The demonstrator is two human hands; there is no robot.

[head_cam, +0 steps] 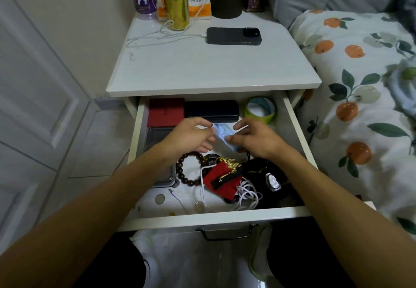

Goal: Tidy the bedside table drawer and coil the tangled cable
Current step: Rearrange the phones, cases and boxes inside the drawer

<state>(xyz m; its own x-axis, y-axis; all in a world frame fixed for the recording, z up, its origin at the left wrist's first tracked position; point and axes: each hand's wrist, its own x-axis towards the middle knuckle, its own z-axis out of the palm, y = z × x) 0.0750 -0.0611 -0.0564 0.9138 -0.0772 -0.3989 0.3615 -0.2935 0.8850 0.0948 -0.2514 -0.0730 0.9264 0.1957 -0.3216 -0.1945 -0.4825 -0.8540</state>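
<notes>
Both hands reached into the open drawer (pixel 299 143): the right hand (pixel 254 140) seemed to pinch a pale blue packet (pixel 225 135) in loosely curled fingers, though the grip was partly hidden, while the left hand (pixel 191 138) hovered just beside it, fingers relaxed and holding nothing. The step in hand looked like sorting the loose items — the tangled white cable (pixel 245 194) lay untouched near the drawer's front, beside a red pouch (pixel 221 178). Next, the packet likely needed placing neatly near the boxes at the back, freeing both hands for the cable.
</notes>
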